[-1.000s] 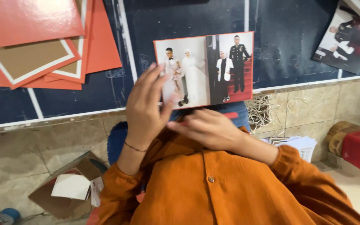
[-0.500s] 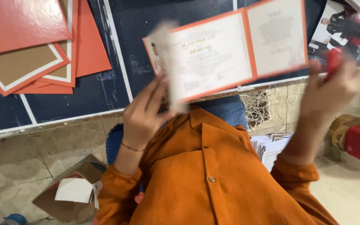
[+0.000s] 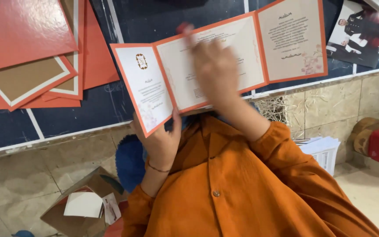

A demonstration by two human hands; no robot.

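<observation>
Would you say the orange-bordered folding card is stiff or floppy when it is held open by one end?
The folding card is probably fairly stiff: its three panels stay flat though the left hand grips only the lower left edge. It likely swings at its creases, where the panels angle. The right hand rests on the middle panel, perhaps steadying it.
</observation>
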